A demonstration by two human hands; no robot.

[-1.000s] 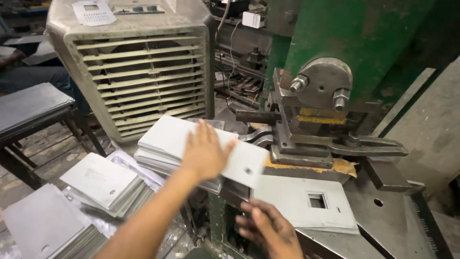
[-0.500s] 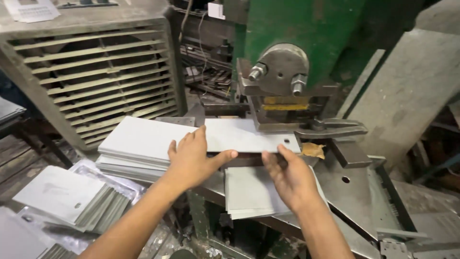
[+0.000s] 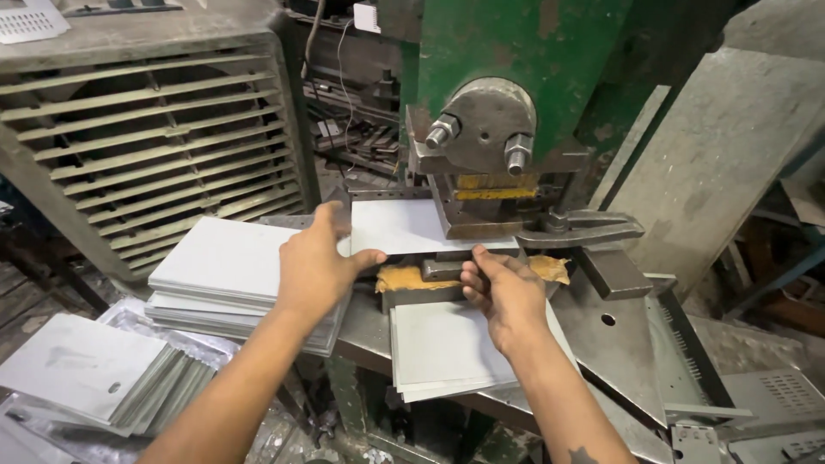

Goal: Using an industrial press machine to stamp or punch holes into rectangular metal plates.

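Both hands hold one grey metal sheet [image 3: 404,225] lying flat under the head of the green press [image 3: 507,112]: the left hand [image 3: 316,268] pinches its left edge between thumb and curled fingers, and the right hand [image 3: 507,294] grips its front edge with bent fingers. The sheet's far right part is hidden beneath the press tooling. A stack of sheets [image 3: 225,268] lies just left of it, another stack [image 3: 447,348] sits below the right hand, and a third pile [image 3: 86,369] is cut off at the lower left.
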